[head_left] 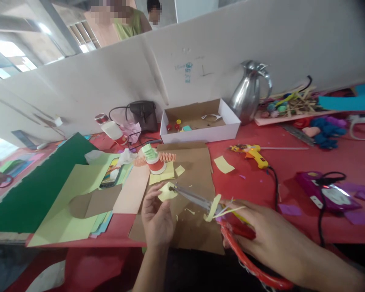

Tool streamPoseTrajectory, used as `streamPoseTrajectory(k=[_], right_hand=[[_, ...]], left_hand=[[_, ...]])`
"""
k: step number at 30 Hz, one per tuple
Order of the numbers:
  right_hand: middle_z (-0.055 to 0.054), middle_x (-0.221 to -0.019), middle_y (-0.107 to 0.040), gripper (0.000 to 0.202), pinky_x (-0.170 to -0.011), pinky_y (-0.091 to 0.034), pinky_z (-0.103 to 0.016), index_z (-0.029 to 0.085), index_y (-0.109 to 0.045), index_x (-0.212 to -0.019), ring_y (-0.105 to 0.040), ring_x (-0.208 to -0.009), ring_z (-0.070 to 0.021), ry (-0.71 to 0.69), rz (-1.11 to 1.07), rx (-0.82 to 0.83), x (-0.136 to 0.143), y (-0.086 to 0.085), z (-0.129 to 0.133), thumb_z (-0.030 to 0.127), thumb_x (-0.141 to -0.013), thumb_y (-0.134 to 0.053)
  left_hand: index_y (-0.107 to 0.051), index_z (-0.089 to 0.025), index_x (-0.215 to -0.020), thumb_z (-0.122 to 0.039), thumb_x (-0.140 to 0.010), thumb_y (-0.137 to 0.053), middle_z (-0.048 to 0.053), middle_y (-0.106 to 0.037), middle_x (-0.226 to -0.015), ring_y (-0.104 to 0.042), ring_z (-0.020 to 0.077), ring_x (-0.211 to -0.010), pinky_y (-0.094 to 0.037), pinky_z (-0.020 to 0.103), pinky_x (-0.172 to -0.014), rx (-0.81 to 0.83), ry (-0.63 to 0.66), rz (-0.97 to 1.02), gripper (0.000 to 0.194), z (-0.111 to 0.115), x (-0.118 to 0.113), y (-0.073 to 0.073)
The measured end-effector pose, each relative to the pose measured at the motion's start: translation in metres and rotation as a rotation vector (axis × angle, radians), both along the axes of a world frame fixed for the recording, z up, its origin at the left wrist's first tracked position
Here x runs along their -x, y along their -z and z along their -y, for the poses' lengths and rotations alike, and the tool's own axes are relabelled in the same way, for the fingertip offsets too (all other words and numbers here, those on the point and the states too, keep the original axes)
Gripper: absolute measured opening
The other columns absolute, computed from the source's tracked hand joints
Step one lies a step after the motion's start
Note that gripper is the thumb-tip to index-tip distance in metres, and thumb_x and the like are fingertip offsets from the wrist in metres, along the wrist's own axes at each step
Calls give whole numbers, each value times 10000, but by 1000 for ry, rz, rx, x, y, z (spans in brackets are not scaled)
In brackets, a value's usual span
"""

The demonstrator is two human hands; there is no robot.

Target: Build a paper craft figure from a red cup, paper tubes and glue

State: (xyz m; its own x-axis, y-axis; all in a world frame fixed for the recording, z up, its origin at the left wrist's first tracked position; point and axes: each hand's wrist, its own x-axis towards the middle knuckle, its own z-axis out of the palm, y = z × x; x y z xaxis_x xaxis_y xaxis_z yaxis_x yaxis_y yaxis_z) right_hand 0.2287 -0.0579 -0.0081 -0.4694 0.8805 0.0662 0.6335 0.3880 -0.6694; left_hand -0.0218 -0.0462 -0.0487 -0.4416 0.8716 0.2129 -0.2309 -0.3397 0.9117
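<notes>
My left hand (158,217) pinches a small piece of yellow paper (167,193) above a brown cardboard sheet (197,170). In my right hand (261,231) is a pair of scissors (194,197) with red handles, the blade tips at the yellow piece. Thin yellow paper strips (213,207) hang about the scissors' pivot and my right fingers. Just beyond my left hand stands a red and white paper figure (156,165) with a green folded top and orange springy paper arms. It rests by a yellow paper sheet (166,175).
A white box (200,134) with small bits and a steel jug (246,93) stand at the back. To the right lie a yellow glue gun (258,157) and a purple device (325,192) with cords. Coloured paper (69,202) and a phone (111,173) lie left.
</notes>
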Motion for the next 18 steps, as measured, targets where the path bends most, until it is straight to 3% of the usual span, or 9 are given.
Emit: streamPoseTrajectory(k=[2,7,12,18], right_hand=[[-41,-1117,-731,450,-756,-604,-378,380,-562,-1315,-722,-944,-251,-9,-5,24,2,-1,1,418,-876,-655],[-56,-1232,-693,492,-909,-576,-444,349,-561,-1335,-669,-1108,-286,34,31,-113,3,7,3,436,-862,-670],[-101,-1236,-692,568,-861,-601,-458,286,-556,-1364,-677,-1083,-313,45,126,-285,-2,16,2,459,-839,-688],[-127,-1148,-721,511,-776,-626,-427,156,-563,-1321,-706,-990,-289,-72,199,-439,-4,9,2,453,-908,-617]], left_hand=[[-676,-335,-935,-207,-748,-764,-18,-627,-1223,-539,199,-1269,-467,294,-1022,16,16,38,243,0,0,2],[-688,-345,-976,-262,-747,-773,-22,-642,-1257,-558,211,-1257,-471,329,-1050,75,2,129,257,1,-1,6],[-704,-352,-974,-258,-754,-783,-50,-665,-1236,-592,168,-1214,-490,263,-1026,59,55,268,252,2,-4,7],[-728,-275,-969,-200,-694,-830,-11,-721,-1131,-660,163,-1107,-536,239,-961,48,37,435,303,2,-6,8]])
